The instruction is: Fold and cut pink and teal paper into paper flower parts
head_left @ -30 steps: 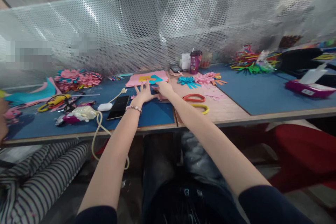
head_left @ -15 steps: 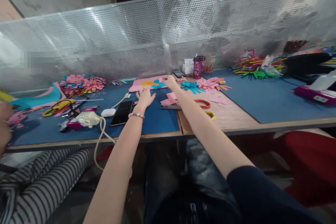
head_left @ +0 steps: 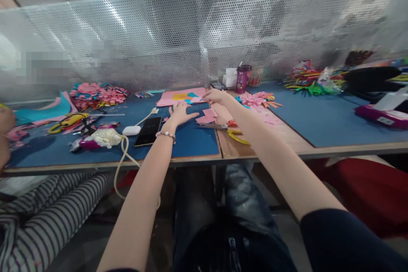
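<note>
My left hand [head_left: 180, 112] lies flat with fingers spread on the blue mat [head_left: 191, 138], just short of a pink paper sheet [head_left: 168, 98]. My right hand [head_left: 215, 94] reaches over that sheet's right corner with its fingers drawn together. A small pink paper piece [head_left: 195, 99] sits at its fingertips; I cannot tell whether the fingers hold it. Yellow [head_left: 180, 96] and blue [head_left: 192, 94] cut-outs lie on the sheet. Loose pink pieces [head_left: 206, 116] rest under my right forearm, beside scissors [head_left: 223, 126] with red and yellow handles.
A black phone [head_left: 148, 131], a white case [head_left: 130, 130], and a white-and-purple tool [head_left: 98, 138] with a dangling cord lie to the left. Paper flowers [head_left: 255, 100] and a cup [head_left: 244, 78] stand behind. A person in striped clothes [head_left: 47, 204] sits at left. A perforated metal screen [head_left: 255, 29] backs the table.
My right hand has drawn back a little to the right from the pink sheet. My left hand has spread wider on the mat. The camera has tilted slightly.
</note>
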Tool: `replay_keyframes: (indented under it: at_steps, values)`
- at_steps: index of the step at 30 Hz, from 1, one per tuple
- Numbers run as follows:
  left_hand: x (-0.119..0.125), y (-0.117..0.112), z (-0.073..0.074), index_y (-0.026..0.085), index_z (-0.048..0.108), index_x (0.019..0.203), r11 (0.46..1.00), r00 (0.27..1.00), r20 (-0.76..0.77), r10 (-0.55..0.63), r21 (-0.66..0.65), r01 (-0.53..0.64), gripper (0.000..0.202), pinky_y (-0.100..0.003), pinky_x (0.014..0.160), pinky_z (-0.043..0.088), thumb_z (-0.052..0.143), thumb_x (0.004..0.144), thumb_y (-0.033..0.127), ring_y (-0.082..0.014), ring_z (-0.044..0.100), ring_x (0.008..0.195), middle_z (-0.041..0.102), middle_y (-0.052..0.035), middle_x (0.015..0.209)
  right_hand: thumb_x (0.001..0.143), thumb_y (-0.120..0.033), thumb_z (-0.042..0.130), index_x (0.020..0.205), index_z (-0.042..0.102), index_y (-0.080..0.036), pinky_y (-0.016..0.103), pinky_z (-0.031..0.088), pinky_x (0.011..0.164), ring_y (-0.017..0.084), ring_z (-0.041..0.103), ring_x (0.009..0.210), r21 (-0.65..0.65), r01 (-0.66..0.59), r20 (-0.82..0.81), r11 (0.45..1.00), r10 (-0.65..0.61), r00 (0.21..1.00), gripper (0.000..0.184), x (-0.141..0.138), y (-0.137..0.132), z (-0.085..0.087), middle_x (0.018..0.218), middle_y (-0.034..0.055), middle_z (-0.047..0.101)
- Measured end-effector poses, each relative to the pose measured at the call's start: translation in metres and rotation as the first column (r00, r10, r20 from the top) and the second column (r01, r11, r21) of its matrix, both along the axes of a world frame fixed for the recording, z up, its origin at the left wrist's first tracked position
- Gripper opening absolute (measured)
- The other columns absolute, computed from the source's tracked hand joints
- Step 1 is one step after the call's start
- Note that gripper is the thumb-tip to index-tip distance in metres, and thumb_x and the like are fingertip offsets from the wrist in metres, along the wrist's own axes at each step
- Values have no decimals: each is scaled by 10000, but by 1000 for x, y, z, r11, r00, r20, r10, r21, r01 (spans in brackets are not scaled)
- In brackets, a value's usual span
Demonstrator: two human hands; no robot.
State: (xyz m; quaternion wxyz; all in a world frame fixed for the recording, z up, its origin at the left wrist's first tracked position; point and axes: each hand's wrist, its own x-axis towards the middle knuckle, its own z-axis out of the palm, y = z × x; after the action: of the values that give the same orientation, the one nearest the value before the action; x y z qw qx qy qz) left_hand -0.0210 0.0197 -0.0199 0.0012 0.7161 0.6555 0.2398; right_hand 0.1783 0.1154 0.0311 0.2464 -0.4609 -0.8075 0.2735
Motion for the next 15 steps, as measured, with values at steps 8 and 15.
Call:
replay_keyframes:
  at_steps: [8, 15]
  values:
    - [13, 2, -5, 261, 584, 1350, 996, 993, -102, -59, -69, 52, 821, -665, 1157, 14, 635, 694, 752, -426, 202, 1462, 452, -132, 1512, 720, -238, 784, 715, 626, -121, 220, 426, 577, 113, 521, 595, -7, -4, 103, 1000, 5, 995, 196, 24, -23, -36, 611, 0, 577]
    - [24, 3, -1, 218, 612, 1298, 990, 987, 87, -135, 51, 131, 613, -547, 1153, 257, 593, 835, 619, -347, 417, 1375, 571, -132, 1401, 755, -296, 755, 753, 631, -118, 231, 439, 640, 124, 528, 681, 137, 35, -342, 990, 15, 940, 217, 31, -26, -34, 691, 14, 601]
